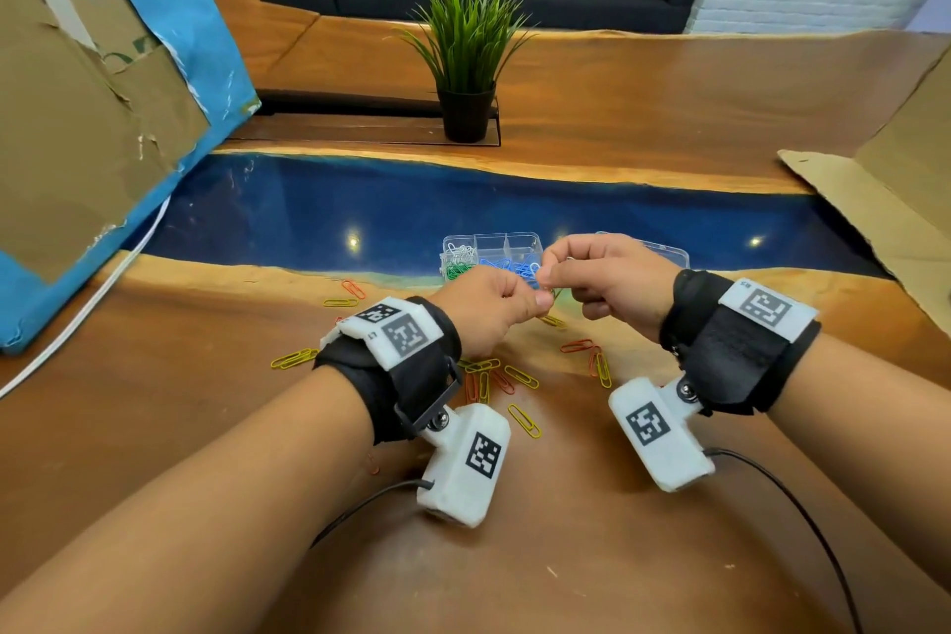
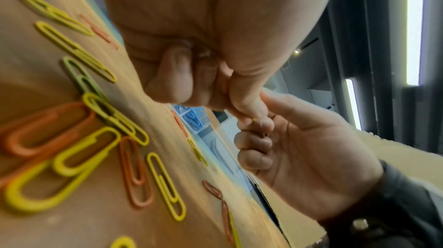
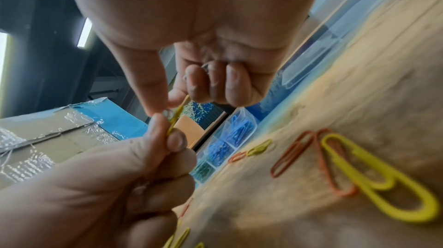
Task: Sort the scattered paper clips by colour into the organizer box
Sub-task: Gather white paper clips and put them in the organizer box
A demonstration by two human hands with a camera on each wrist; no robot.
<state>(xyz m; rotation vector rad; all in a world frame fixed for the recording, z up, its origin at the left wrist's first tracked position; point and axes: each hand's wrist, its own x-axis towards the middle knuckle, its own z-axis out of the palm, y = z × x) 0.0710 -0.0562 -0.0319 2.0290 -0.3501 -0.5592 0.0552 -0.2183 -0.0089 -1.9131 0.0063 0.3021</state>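
Left hand [image 1: 491,309] and right hand [image 1: 607,275], fingers curled, pinch one yellow clip [image 3: 176,116] between fingertips; organizer box [image 1: 491,255] just beyond. Clip's colour clear only from right wrist.

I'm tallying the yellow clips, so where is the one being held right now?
The yellow clip is off the table, pinched between the left hand and right hand just in front of the organizer box, centre of the head view.

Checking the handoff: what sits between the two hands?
A yellow paper clip, pinched by left hand and right hand; the right wrist view shows it.
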